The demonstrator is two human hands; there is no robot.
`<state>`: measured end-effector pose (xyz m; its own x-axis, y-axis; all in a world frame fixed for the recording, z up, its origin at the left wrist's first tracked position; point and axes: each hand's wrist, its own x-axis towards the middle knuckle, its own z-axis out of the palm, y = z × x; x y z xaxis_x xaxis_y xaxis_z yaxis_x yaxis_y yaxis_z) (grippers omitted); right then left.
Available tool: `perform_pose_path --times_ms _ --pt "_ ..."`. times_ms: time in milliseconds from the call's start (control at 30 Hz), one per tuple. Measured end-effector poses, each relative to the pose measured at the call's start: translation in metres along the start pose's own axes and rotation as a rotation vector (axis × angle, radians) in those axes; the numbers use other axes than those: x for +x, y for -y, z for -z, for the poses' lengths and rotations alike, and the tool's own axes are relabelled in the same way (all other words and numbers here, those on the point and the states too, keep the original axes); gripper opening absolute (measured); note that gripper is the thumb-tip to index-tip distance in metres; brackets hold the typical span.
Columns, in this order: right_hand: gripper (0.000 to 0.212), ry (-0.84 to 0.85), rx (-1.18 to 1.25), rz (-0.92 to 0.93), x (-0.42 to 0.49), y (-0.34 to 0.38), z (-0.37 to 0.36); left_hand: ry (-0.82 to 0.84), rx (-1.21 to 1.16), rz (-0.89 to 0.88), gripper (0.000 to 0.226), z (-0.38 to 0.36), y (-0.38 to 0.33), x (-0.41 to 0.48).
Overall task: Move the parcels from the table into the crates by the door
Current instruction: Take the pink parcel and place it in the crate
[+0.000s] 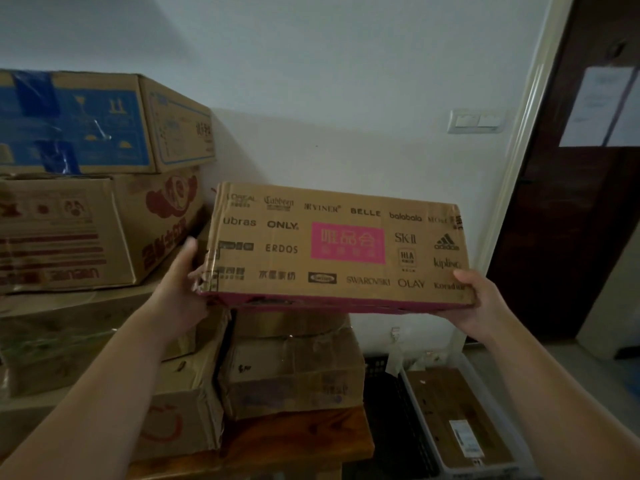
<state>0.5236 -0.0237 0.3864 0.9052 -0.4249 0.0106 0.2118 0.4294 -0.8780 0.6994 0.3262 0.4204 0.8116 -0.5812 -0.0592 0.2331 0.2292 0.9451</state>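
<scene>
The left grip [183, 275] clasps the torn left end of the parcel [341, 244], thumb up along the edge. The right grip [481, 303] clasps the right near corner, thumb on the printed face and fingers underneath. Both are clamped on the cardboard, and the parcel is in the air between them. It is flat and wide, its printed face tilted toward the camera, above the worn boxes [291, 368] and not yet over any crate. I think the danger lies in this hold at the two far ends. The left end looks crushed and could give way under the fingers, and then the parcel would drop onto the boxes below. Its long body could also knock the stacked cartons [104, 216] at the left when it turns. The white crate [502, 410] below right already holds a brown package [457, 420], so the parcel may not lie flat there. A black crate [381, 382] stands just beside it. The worn boxes rest on a wooden tabletop [298, 441]. Behind is a pale wall [346, 98] with a light switch [476, 121]. At the right is a dark door [571, 220] with a paper sheet [602, 105] on it.
</scene>
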Motion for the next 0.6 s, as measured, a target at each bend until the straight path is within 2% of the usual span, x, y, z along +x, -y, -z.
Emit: perform_pose_path --times_ms 67,167,200,233,367,467,500,600 --pt "0.017 0.023 0.009 -0.032 -0.003 -0.001 0.001 -0.122 0.136 0.067 0.084 -0.003 -0.007 0.001" --pt "0.095 0.061 -0.061 -0.097 -0.004 -0.006 0.008 -0.128 0.276 0.061 0.090 -0.010 -0.013 0.002" --pt "0.105 0.046 -0.104 -0.115 -0.006 -0.008 0.008 -0.159 0.288 0.039 0.086 -0.013 -0.014 0.001" --pt "0.103 0.056 -0.133 -0.122 -0.008 -0.008 0.008 -0.193 0.309 0.028 0.080 -0.015 -0.015 0.000" --pt "0.059 0.046 -0.103 -0.142 -0.013 -0.008 0.010 -0.285 0.243 -0.011 0.061 -0.025 -0.017 0.002" --pt "0.094 -0.050 -0.095 -0.210 -0.007 -0.008 0.017 -0.247 0.197 -0.009 0.059 -0.015 -0.008 -0.001" --pt "0.096 -0.101 -0.088 -0.219 -0.005 -0.007 0.016 -0.214 0.198 -0.017 0.057 -0.015 -0.005 -0.001" --pt "0.068 -0.201 -0.080 -0.179 0.000 -0.005 0.012 -0.016 0.213 -0.035 0.046 -0.016 0.000 -0.002"
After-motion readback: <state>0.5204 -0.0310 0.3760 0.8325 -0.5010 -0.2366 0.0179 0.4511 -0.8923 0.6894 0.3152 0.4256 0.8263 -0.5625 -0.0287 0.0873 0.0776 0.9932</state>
